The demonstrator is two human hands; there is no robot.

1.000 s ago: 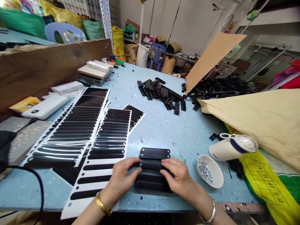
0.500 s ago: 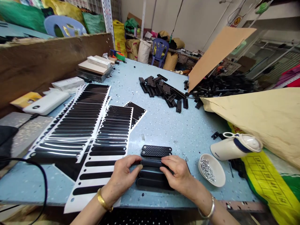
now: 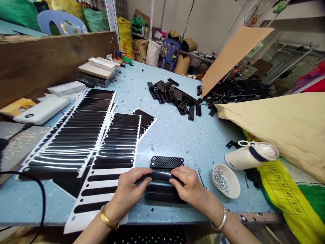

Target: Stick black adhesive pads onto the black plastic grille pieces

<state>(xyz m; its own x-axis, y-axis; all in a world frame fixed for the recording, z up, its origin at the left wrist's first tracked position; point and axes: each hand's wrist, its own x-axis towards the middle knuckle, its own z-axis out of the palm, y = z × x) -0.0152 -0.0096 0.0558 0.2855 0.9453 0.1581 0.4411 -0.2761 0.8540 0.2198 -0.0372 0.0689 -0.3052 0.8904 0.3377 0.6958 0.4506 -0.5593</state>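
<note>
My left hand (image 3: 132, 185) pinches the left end of a glossy black strip (image 3: 161, 174) between thumb and fingers. My right hand (image 3: 187, 183) has its thumb and fingers closed at the strip's other end. The strip lies crosswise between them, low over the table or on a part beneath it; I cannot tell which. Just beyond it sits a black textured piece (image 3: 167, 162) with rounded ends and small silver screws. Nearer to me are smooth black rounded bars (image 3: 165, 197), side by side, partly covered by my right hand.
Sheets of black adhesive strips (image 3: 111, 152) spread over the left side. A white bowl (image 3: 235, 184) of small metal fasteners and a white lidded cup (image 3: 241, 159) stand at the right. A pile of black parts (image 3: 175, 96) lies farther back, near a cardboard sheet (image 3: 228, 61).
Both hands have moved slightly away from me with the black strip, nearer the textured piece. More of the smooth bars' upper edge now shows. The whole view has shifted a little.
</note>
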